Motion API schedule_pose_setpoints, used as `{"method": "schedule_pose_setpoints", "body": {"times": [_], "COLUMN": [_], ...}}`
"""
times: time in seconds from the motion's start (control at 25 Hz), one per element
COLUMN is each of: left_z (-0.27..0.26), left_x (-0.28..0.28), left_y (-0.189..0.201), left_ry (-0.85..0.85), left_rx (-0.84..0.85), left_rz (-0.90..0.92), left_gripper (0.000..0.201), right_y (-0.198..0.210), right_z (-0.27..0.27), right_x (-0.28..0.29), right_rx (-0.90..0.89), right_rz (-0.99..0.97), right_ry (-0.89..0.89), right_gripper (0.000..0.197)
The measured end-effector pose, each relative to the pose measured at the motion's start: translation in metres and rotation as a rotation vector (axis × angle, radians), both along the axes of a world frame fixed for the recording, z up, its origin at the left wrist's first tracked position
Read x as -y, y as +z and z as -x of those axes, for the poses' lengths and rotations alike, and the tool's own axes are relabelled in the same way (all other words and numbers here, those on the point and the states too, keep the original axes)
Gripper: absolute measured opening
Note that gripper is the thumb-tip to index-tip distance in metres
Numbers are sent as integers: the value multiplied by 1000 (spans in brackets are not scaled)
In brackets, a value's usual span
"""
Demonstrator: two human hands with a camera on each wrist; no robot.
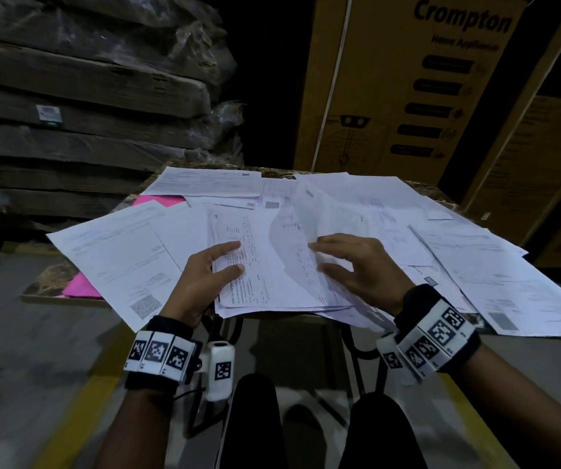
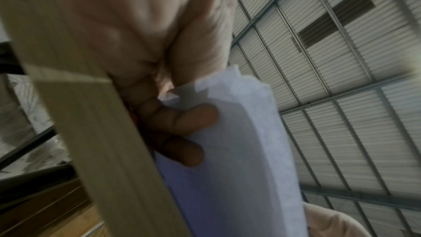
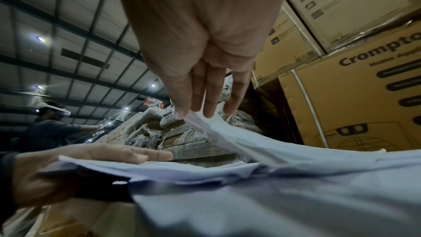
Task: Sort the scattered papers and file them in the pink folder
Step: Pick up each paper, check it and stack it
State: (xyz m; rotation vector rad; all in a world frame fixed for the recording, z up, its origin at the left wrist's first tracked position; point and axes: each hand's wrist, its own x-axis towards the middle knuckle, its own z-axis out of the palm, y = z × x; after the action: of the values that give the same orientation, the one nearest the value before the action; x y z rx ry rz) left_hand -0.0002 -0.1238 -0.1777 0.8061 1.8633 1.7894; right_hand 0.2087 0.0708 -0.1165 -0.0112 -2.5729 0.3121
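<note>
White printed papers point(image 1: 475, 265) lie scattered over a small table point(image 1: 52, 292). The pink folder point(image 1: 160, 199) lies under them at the left, with another corner of it poking out nearer me. My left hand point(image 1: 238, 257) grips the left edge of a gathered stack point(image 1: 272, 282), thumb on top; the left wrist view shows its fingers point(image 2: 182, 120) curled beneath the stack point(image 2: 239, 159). My right hand point(image 1: 318, 257) pinches the edge of one curled sheet point(image 1: 306, 214) lifted above the stack. In the right wrist view that sheet point(image 3: 239, 141) meets the right hand's fingertips point(image 3: 182, 114).
Tall cardboard appliance boxes point(image 1: 407, 96) stand behind the table at the right. Plastic-wrapped flat cartons point(image 1: 86, 96) are stacked behind at the left. Another person point(image 3: 50, 127) works in the background of the right wrist view. My knees point(image 1: 255, 418) are below the table's near edge.
</note>
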Motion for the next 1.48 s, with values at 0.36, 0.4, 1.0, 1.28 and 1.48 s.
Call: {"method": "schedule_pose_setpoints", "body": {"times": [0.36, 0.4, 1.0, 1.28, 1.48], "left_z": [-6, -8, -27, -39, -43], "left_x": [-4, -4, 18, 20, 6], "left_y": [11, 14, 16, 32, 46], "left_ry": [7, 2, -53, -115, -147], "left_rx": [-64, -92, 150, 78, -220], "left_rz": [123, 147, -173, -222, 97], "left_gripper": [71, 69, 46, 50, 38], "right_y": [-26, -25, -19, 5, 19], "right_z": [11, 12, -16, -18, -19], "right_x": [33, 34, -3, -13, -6], "right_rx": [331, 357, 26, -55, -44], "right_rz": [140, 169, 680, 1103, 919], "right_ry": [221, 243, -363, -165, -204], "right_gripper": [33, 32, 18, 17, 24]}}
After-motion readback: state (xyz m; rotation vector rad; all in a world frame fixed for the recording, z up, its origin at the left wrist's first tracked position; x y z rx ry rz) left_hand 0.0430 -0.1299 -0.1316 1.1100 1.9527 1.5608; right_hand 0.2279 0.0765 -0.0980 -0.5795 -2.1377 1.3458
